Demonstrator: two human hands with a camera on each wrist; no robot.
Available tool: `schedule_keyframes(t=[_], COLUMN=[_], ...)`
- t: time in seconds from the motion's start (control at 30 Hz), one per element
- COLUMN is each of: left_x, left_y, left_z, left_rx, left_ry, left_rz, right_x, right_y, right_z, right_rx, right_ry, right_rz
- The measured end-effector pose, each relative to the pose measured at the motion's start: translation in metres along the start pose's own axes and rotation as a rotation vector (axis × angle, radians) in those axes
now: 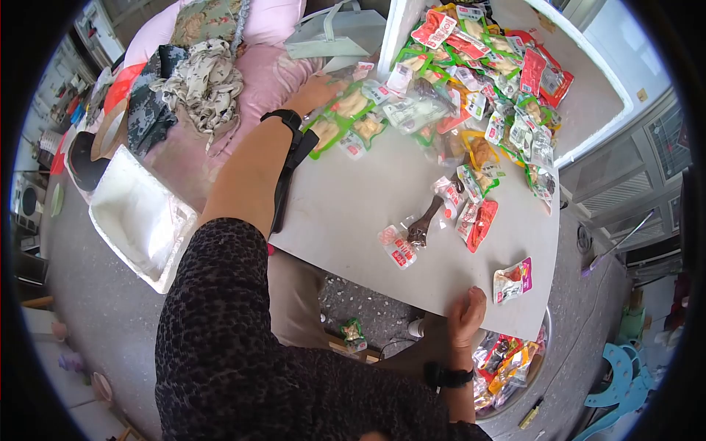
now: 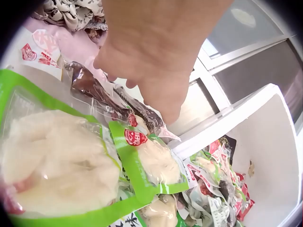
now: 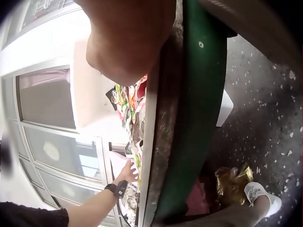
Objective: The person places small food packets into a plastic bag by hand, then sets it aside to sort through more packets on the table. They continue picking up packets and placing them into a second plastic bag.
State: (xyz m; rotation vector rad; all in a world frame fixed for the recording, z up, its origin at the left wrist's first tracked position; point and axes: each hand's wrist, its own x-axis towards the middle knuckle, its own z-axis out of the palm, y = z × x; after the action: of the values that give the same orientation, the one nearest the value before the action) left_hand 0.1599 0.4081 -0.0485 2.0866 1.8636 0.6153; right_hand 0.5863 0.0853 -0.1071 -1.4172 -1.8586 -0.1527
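Note:
My left hand (image 1: 315,94) reaches to the far left of the table, its fingers over a clear packet of dark meat (image 2: 90,87) in the left wrist view. Beside that packet lie green-edged pouches of pale food (image 1: 351,103). The right wrist view shows this hand with its fingers extended. My right hand (image 1: 468,316) rests at the near table edge, fingers loosely bent, holding nothing. A small purple-and-white pouch (image 1: 512,280) lies just beyond it. Farther in are a dark drumstick in a clear packet (image 1: 422,224) and a red pouch (image 1: 478,225).
A white foam box (image 1: 588,66) lies on its side at the back, many pouches spilling from it onto the table (image 1: 338,198). Left of the table stands another white foam box (image 1: 140,220). A basin of packets (image 1: 507,367) sits below the right edge. A grey bag (image 1: 334,37) is behind.

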Motion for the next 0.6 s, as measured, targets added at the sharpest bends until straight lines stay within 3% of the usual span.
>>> schedule_keyframes(t=[0.13, 0.27, 0.37, 0.57, 0.6], left_x=[0.017, 0.007, -0.014, -0.038, -0.045], left_y=[-0.009, 0.007, 0.028, 0.078, 0.09], left_z=[0.032, 0.031, 0.039, 0.047, 0.05], left_rx=[-0.139, -0.282, -0.343, -0.087, -0.155], left_ry=[-0.084, -0.273, -0.138, -0.257, -0.243], left_rz=[-0.214, -0.098, -0.068, -0.188, -0.195], right_x=[0.007, 0.009, 0.008, 0.006, 0.005], right_y=[-0.003, -0.007, -0.008, -0.007, -0.006], right_z=[-0.002, -0.001, -0.001, -0.002, -0.001], right_rx=[-0.043, -0.06, -0.078, -0.067, -0.067], right_ry=[-0.045, -0.055, -0.027, -0.018, -0.015], right_rz=[-0.03, -0.012, -0.008, -0.012, -0.015])
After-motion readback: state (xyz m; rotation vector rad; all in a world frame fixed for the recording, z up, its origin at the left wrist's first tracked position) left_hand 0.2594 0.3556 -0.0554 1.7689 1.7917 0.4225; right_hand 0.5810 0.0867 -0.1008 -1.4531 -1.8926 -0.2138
